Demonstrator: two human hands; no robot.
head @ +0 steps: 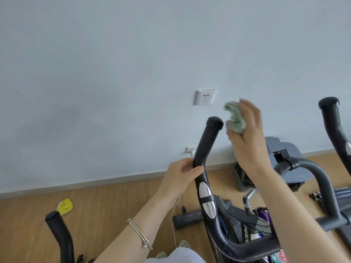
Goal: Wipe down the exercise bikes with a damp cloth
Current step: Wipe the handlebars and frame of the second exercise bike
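A black bike handlebar [206,143] rises in the middle of the view, with a silver pulse sensor [206,196] lower on its stem. My left hand [180,175] grips the bar just above that sensor. My right hand [247,133] is raised to the right of the bar's capped tip and holds a bunched green cloth [234,118]. The cloth is slightly blurred and hangs a little apart from the bar. The bike's lower frame [247,245] curves across the bottom right.
A second handlebar [334,122] stands at the right edge and a third [57,232] at the lower left. A wall socket [205,97] is straight ahead. A grey bin [290,164], a white cable [173,224] and a yellow object [65,205] lie on the wooden floor.
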